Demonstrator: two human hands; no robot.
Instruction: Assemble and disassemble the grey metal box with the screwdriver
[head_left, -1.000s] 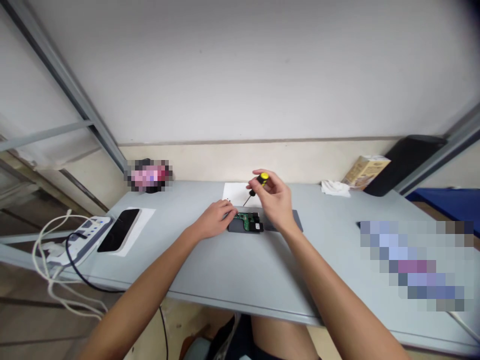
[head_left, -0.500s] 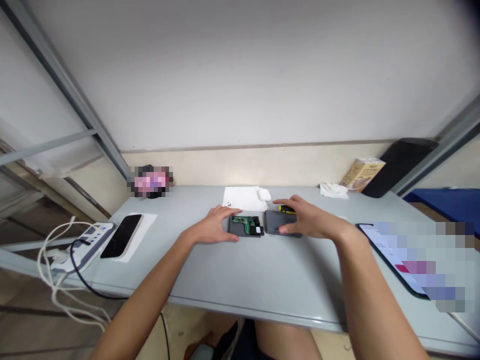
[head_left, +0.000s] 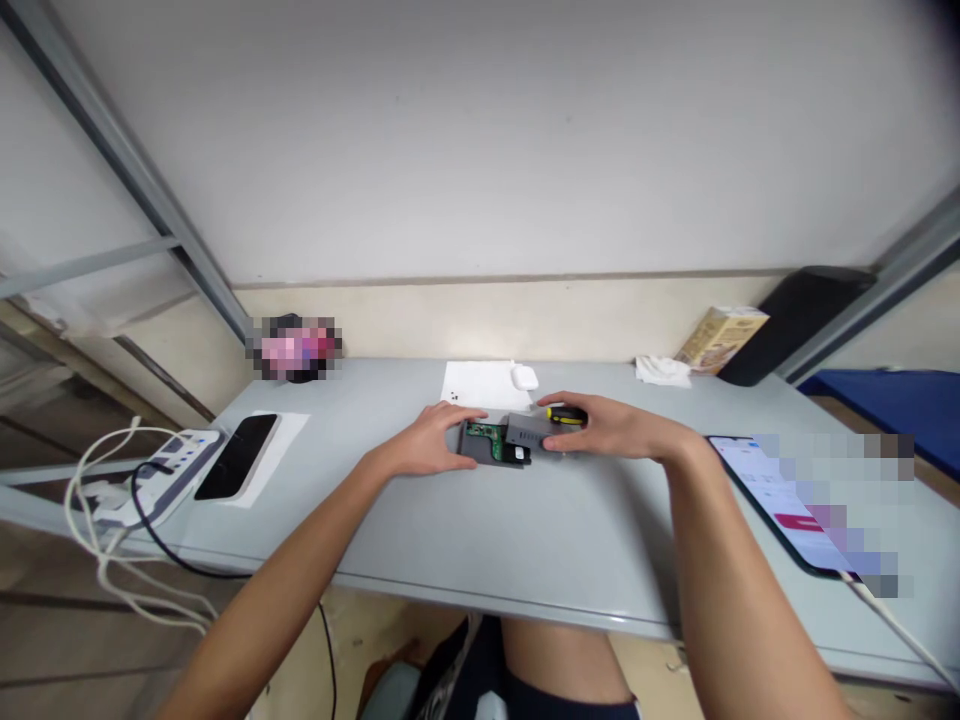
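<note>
Between the thumb and fingers of my left hand (head_left: 433, 440) is the left end of a dark grey device half with a green circuit board (head_left: 484, 440) exposed on top. My right hand (head_left: 585, 428) grips a grey plastic cover (head_left: 525, 433) by its long edges. The cover's left end, with a row of slots, is raised and overlaps the right end of the board. A black and yellow screwdriver (head_left: 566, 414) lies just behind the cover, partly hidden by my right fingers.
Behind the hands lies white paper (head_left: 480, 382) with several tiny dark screws (head_left: 454, 397) and a white case (head_left: 525, 377). A phone (head_left: 238, 457) and power strip (head_left: 161, 475) are at left. A tablet (head_left: 780, 505) lies right; tissue (head_left: 663, 371) and a carton (head_left: 721, 340) stand at the back.
My right hand has lifted and tilted the grey cover and moved it left, onto the edge of the circuit board half. My left hand stays at the device's left end.
</note>
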